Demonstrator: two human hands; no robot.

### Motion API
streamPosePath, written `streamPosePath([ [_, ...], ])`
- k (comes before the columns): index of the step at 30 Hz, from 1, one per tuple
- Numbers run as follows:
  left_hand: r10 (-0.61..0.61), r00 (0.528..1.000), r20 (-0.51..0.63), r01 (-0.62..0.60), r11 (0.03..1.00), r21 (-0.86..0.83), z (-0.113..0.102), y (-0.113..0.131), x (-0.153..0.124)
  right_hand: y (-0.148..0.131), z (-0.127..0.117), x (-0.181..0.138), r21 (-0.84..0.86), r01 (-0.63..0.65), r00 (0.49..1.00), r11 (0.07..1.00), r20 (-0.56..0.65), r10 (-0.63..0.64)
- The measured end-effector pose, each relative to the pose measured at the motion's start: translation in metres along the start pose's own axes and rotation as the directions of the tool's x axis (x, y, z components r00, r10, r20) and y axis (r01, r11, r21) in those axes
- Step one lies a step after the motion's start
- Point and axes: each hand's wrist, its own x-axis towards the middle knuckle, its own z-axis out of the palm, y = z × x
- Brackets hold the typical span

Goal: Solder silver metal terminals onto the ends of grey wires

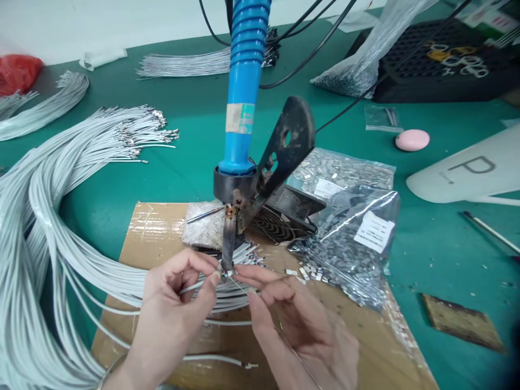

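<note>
My left hand pinches the end of a white cable just under the tip of a soldering iron. The iron has a blue handle and points straight down in a black holder. My right hand grips a thin solder wire between thumb and fingers, its end reaching the iron's tip. A small connector piece at the tip is partly hidden by my fingers. More white cable ends lie behind my hands.
A large bundle of white cables fills the left side. Cardboard lies under my hands. Right of the iron are a small fan, loose connectors and bags of parts. Farther right stand a white cup and a brown sponge.
</note>
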Motion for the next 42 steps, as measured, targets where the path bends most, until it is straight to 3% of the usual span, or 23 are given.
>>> streamPosePath([
  [18, 0.016, 1.0, 0.009, -0.016, 0.998, 0.061, -0.0032, -0.004, -0.0027, -0.0016, -0.0004, 0.001, 0.022, -0.036, 0.999, 0.999, 0.002, 0.036],
  [42, 0.056, 0.998, 0.015, -0.057, 0.993, 0.107, -0.0041, -0.0055, -0.0053, -0.0005, -0.0002, 0.0003, -0.021, 0.043, 0.999, 0.999, -0.014, -0.043],
])
